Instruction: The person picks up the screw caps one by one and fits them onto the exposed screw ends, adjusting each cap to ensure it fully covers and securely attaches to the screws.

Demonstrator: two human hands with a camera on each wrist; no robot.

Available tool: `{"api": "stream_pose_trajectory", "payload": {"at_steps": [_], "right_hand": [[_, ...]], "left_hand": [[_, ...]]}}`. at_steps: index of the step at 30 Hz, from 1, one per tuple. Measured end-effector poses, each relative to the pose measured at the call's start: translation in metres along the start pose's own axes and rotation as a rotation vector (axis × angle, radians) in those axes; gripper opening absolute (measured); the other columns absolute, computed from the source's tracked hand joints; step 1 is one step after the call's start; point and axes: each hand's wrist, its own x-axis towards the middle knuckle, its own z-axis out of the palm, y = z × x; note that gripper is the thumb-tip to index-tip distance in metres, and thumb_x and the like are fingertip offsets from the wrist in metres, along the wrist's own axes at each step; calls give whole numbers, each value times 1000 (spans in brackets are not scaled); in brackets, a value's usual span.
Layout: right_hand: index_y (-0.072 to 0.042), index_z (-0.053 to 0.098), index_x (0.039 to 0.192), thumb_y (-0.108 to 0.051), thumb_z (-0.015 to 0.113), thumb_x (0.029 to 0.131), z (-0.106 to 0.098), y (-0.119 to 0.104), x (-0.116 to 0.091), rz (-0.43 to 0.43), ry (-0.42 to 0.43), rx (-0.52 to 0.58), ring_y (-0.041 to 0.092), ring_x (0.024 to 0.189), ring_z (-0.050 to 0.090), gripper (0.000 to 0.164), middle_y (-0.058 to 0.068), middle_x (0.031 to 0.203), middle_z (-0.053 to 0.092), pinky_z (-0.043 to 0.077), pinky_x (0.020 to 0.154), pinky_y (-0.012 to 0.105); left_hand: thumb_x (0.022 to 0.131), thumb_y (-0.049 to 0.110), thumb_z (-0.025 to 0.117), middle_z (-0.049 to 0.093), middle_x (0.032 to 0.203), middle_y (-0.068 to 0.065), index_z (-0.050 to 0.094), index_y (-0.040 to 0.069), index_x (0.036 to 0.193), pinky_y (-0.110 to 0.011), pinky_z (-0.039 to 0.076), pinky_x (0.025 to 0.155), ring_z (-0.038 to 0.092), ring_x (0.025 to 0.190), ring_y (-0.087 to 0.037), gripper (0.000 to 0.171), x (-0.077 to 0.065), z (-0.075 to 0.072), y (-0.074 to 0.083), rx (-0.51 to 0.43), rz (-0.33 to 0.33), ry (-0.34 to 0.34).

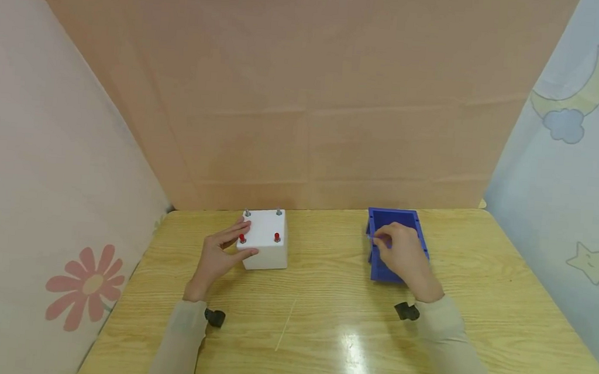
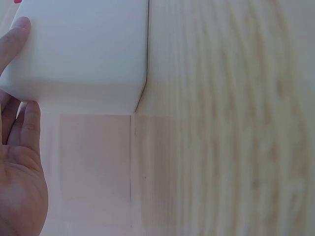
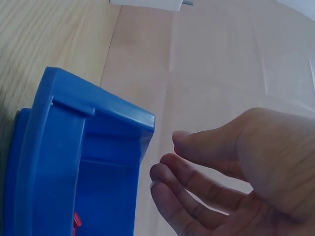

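A white box (image 1: 264, 259) rests on the table left of centre, with metal posts (image 1: 278, 212) at its corners. Red caps (image 1: 277, 237) top the two front posts; the two rear ones show bare metal. My left hand (image 1: 218, 255) grips the box's left side, its thumb (image 2: 14, 42) on one face and its fingers round the edge. To the right, my right hand (image 1: 404, 255) hovers over a blue bin (image 1: 389, 274). Its fingers (image 3: 206, 189) are loosely bent, thumb apart from them, and nothing shows between. Inside the bin lies a small red piece (image 3: 77, 221).
The wooden table (image 1: 322, 306) ends at a brown paper backdrop (image 1: 311, 106). Pale printed sheets (image 1: 33, 148) flank it on both sides. A thin pale line (image 1: 285, 325) runs along the tabletop between the forearms.
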Motion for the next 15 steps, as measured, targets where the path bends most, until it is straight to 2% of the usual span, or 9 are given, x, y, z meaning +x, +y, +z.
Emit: {"api": "stream_pose_trajectory", "payload": {"at_steps": [9, 15], "right_hand": [[7, 78, 100, 3, 75, 93, -4, 6, 1, 12, -15, -13, 29, 82, 66, 8, 19, 92, 73, 58, 71, 44], [8, 78, 100, 4, 75, 93, -3, 11, 2, 18, -27, -24, 27, 78, 63, 8, 17, 88, 72, 54, 68, 40]], "left_hand": [[84, 3, 91, 67, 148, -11, 74, 6, 134, -17, 48, 110, 48, 152, -29, 53, 0, 1, 1, -6, 0, -5], [85, 4, 90, 67, 148, -10, 75, 7, 135, -15, 47, 110, 48, 153, -27, 52, 0, 1, 2, -14, -22, -1]]}}
